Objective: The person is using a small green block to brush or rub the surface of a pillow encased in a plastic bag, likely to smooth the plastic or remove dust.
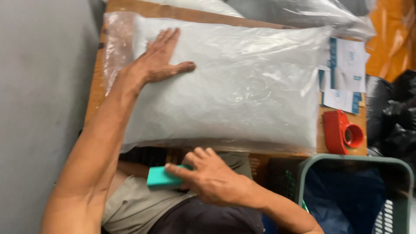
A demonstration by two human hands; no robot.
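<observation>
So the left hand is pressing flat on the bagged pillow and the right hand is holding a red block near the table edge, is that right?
Not quite: the block in the right hand is teal green, not red, as the head view shows. The left hand does lie flat on the bagged pillow. The red thing is the tape dispenser.

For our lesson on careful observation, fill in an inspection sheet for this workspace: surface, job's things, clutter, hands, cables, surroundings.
Surface: wooden table, mostly covered.
Job's things: white pillow in a clear plastic bag, lying flat; teal block at the near edge.
Clutter: red tape dispenser; printed cards; more plastic sheeting behind.
Hands: left hand flat on the pillow, fingers spread; right hand gripping the teal block.
Cables: nothing seen.
Surroundings: grey floor; green basket holding blue cloth; black bags.
</observation>
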